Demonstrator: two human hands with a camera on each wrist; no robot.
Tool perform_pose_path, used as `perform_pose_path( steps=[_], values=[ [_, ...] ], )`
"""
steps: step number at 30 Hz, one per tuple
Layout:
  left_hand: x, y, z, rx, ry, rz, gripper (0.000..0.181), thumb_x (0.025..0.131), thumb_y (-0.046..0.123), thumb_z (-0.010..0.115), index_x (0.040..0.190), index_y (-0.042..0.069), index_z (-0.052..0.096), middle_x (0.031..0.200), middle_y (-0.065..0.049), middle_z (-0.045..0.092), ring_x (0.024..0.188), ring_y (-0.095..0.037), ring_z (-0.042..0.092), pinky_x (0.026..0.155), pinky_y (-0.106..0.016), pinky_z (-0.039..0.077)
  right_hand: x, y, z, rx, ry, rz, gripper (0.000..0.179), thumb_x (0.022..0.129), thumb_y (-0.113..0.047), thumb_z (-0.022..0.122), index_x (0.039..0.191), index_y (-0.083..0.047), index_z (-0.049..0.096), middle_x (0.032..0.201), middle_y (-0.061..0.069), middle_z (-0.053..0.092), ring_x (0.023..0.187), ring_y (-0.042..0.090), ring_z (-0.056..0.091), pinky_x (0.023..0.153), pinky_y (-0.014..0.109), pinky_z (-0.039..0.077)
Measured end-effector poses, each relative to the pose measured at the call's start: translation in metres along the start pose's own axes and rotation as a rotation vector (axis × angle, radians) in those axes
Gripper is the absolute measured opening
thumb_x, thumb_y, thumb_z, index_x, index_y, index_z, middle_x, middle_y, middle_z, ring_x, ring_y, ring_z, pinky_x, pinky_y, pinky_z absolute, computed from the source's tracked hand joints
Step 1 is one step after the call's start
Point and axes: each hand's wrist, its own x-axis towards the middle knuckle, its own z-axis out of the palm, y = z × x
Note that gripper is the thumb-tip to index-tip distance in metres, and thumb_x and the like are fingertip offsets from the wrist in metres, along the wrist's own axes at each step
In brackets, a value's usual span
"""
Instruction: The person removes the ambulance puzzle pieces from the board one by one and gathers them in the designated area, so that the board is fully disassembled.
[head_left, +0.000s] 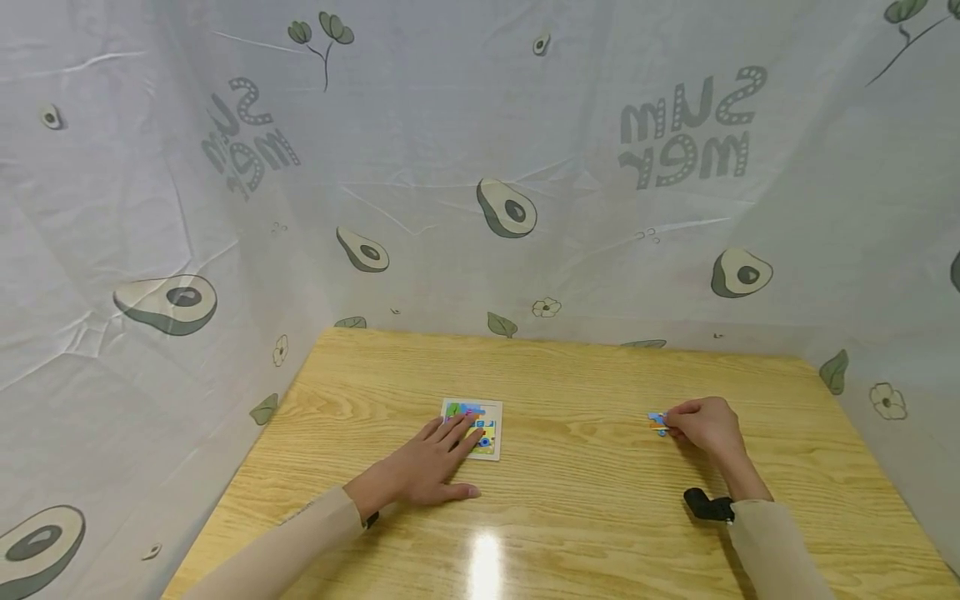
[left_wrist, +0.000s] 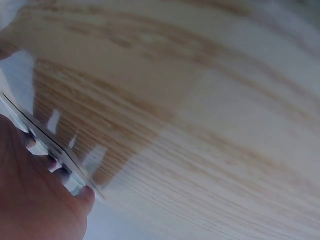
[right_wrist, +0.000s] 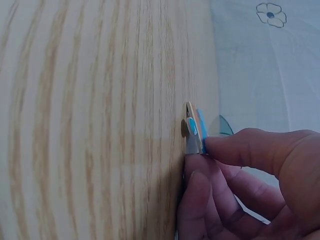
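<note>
- Wooden counter (head_left: pixel 570 508): left hand (head_left: pixel 431 471), fingers spread, rests on a picture board (head_left: pixel 496 408).
- Right hand (head_left: pixel 711 427) pinches a small puzzle piece (head_left: pixel 656 422); loose fingertips could drop it.

Puzzle board (head_left: pixel 496 423), partly hidden under the left hand (head_left: pixel 431 468), print too small to tell; puzzle pieces (head_left: pixel 657 418), count unclear, partly covered by the right hand (head_left: pixel 708 425); left sleeve (head_left: pixel 288 542) and right sleeve (head_left: pixel 776 546), cut off by the head view's lower edge.

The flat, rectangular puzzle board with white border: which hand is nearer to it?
Left: the left hand lies partly on the puzzle board; the right hand is apart, to the board's right.
</note>
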Motion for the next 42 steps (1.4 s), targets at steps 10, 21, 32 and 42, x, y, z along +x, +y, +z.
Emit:
perform_pose_path(
  steps=[10,21,32,42],
  values=[
    [0.0018,-0.0019,0.0024,0.02,0.007,0.004,0.093,0.103,0.078,0.027,0.172,0.019,0.009,0.18,-0.011,0.002,0.167,-0.03,0.009,0.133,-0.055,0.021,-0.0009,0.0012,0.0008,-0.049,0.001,-0.01,0.032,0.097,-0.02,0.071,0.106,0.009,0.077,0.081,0.003,0.078,0.071,0.011,0.069,0.063,0.026,0.056],
    [0.0024,-0.0012,0.0015,0.023,0.011,0.009,0.093,0.103,0.078,0.029,0.171,0.018,0.011,0.18,-0.011,0.003,0.167,-0.03,0.011,0.133,-0.055,0.023,-0.0027,0.0027,0.0017,-0.125,0.001,0.03,0.034,0.096,-0.031,0.073,0.086,0.0,0.08,0.07,0.0,0.074,0.067,0.018,0.061,0.06,0.031,0.048],
    [0.0003,-0.0015,0.0006,0.02,0.013,0.004,0.093,0.102,0.078,0.028,0.171,0.019,0.011,0.18,-0.011,0.005,0.167,-0.029,0.011,0.133,-0.055,0.023,-0.0052,0.0007,0.0007,-0.125,-0.008,0.035,0.034,0.095,-0.03,0.074,0.082,0.0,0.08,0.066,0.0,0.072,0.063,0.016,0.063,0.061,0.03,0.049],
    [0.0008,-0.002,0.0024,0.016,0.018,0.003,0.093,0.102,0.078,0.029,0.171,0.019,0.011,0.18,-0.01,0.005,0.167,-0.029,0.011,0.133,-0.055,0.023,-0.0054,0.0016,0.0012,-0.117,-0.011,0.019,0.034,0.095,-0.03,0.074,0.084,0.001,0.08,0.066,-0.001,0.072,0.063,0.015,0.064,0.059,0.029,0.051]
  ],
)
